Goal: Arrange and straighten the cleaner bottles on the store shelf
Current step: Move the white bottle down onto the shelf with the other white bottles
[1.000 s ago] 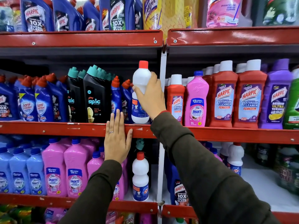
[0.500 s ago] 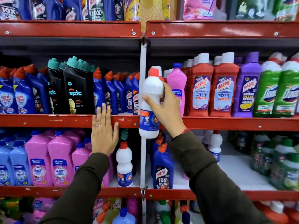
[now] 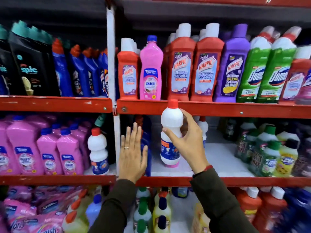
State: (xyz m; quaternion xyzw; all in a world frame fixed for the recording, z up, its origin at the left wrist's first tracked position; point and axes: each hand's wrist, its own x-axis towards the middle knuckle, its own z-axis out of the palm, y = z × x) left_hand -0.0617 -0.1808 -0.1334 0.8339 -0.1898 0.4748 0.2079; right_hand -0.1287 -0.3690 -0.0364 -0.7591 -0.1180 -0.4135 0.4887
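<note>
right hand (image 3: 188, 145) grip closed round white bottle (image 3: 170, 132), left hand (image 3: 133, 155) flat, fingers spread

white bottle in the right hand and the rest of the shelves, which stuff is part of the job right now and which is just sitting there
In the job:
- white bottle with red cap, gripped by the right hand
- left hand, flat and open by the shelf post
- bare white shelf space

Just sitting there:
- red Harpic bottles
- green Domex bottles
- black Spic bottles
- pink Shakti bottles
</note>
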